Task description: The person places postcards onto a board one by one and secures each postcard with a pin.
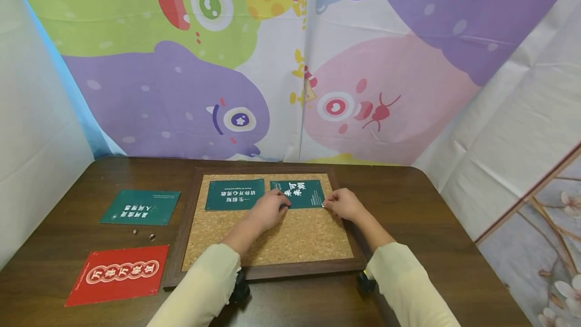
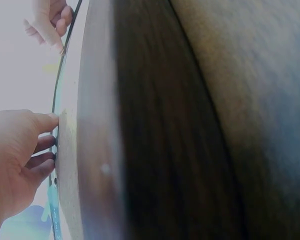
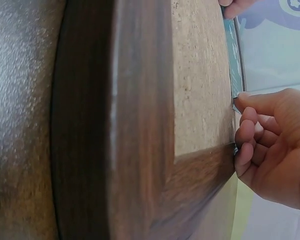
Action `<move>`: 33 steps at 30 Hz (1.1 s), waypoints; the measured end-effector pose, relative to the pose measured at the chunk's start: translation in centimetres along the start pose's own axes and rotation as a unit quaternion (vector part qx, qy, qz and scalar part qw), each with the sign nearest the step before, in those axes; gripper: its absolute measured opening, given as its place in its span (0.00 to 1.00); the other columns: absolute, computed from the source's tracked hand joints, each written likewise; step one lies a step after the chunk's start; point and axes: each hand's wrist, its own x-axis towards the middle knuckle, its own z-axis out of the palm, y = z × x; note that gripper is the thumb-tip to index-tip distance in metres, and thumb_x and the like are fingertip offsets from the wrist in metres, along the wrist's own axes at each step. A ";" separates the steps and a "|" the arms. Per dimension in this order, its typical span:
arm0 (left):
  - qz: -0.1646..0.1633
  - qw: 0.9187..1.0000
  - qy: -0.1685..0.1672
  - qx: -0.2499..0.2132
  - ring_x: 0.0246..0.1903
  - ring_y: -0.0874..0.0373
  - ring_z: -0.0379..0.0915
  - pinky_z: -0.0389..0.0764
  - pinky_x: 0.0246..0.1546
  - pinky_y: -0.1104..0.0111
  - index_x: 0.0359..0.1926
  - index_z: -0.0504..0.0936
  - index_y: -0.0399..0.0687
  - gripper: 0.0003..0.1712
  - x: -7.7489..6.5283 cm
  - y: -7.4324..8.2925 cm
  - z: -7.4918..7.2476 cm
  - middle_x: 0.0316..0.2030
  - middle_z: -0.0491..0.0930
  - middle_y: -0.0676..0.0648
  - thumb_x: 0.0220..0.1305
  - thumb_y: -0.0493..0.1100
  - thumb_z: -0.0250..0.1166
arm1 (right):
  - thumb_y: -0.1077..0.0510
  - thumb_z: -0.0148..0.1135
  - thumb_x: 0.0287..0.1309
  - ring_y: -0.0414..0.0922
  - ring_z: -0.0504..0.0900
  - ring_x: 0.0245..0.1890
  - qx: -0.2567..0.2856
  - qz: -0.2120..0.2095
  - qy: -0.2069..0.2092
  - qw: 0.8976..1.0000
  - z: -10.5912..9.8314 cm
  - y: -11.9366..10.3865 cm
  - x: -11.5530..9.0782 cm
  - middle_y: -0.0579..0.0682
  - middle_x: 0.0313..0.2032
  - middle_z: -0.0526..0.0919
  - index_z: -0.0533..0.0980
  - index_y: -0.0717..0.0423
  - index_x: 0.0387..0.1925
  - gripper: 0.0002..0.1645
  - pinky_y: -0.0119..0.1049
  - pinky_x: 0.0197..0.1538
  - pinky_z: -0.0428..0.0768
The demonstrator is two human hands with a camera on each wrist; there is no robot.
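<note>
On the brown wood-framed rectangular corkboard (image 1: 299, 241), six o'clock gives passage; the cream-sleeved left arm (image 1: 204, 279) obstructs seven, the cream-sleeved right arm (image 1: 406, 279) four.

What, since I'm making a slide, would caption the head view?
Left hand and right hand at a green card on a framed corkboard.

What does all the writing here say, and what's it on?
"一生很短 请你开心勇敢": left card on the corkboard, upside down.
"未来可期": right card on the corkboard.
"星河滚烫 人间理想": loose green card, upside down.
"万…万…宜": red card; other characters unclear.
Smaller card print, yellow backdrop marks: too unclear.
</note>
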 end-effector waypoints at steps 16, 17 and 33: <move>-0.003 1.000 -0.005 -0.002 0.41 0.53 0.71 0.74 0.43 0.64 0.38 0.81 0.46 0.08 0.2 0.2 0.1 0.39 0.73 0.46 0.59 0.40 0.57 | 0.56 0.58 0.54 0.41 0.71 0.14 0.038 0.048 0.002 0.998 -0.4 0.0 -0.1 0.49 0.16 0.75 0.78 0.60 0.28 0.10 0.31 0.19 0.70; -0.001 1.000 -0.004 -0.003 0.41 0.53 0.71 0.74 0.43 0.64 0.38 0.81 0.46 0.08 0.2 0.2 0.1 0.39 0.73 0.46 0.59 0.40 0.57 | 0.56 0.58 0.54 0.41 0.71 0.14 0.039 0.049 0.002 0.998 -0.4 0.0 -0.1 0.49 0.17 0.75 0.78 0.60 0.29 0.10 0.31 0.19 0.70; -0.003 1.000 0.003 -0.009 0.42 0.53 0.71 0.74 0.44 0.64 0.38 0.81 0.46 0.08 0.0 -0.2 0.4 0.39 0.74 0.47 0.59 0.39 0.57 | 0.56 0.59 0.53 0.40 0.71 0.15 0.032 0.062 0.007 0.998 0.2 0.2 0.3 0.50 0.19 0.76 0.78 0.60 0.28 0.09 0.31 0.20 0.71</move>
